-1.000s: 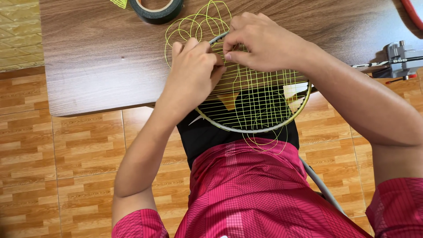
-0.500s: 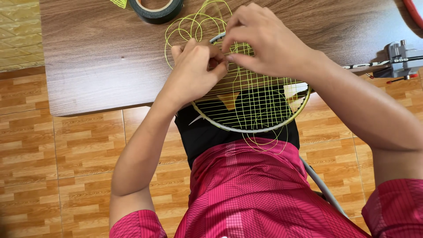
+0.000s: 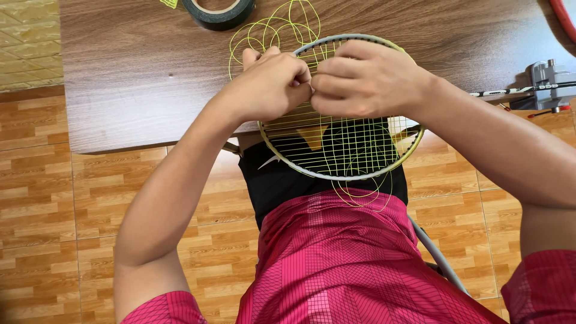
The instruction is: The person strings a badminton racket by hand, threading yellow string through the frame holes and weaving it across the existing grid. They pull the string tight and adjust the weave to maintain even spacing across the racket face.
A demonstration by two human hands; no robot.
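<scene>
Tape roll (image 3: 219,11) blocks (far-left) tabletop (image 3: 132,72).

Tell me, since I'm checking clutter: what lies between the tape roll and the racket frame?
Head view: loose yellow string loops lie between tape roll and racket frame.

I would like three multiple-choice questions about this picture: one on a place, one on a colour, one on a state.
1. Where does the roll of tape lie?
A. on the floor
B. on the table, beyond the racket
C. on the person's lap

2. What colour is the racket string?
A. yellow-green
B. white
C. red

3. How do the two hands stand?
A. far apart
B. flat on the table
C. close together over the racket head

Answers:
1 B, it lies on the table at the far edge.
2 A, the string is yellow-green.
3 C, left hand and right hand meet above the racket.
</scene>
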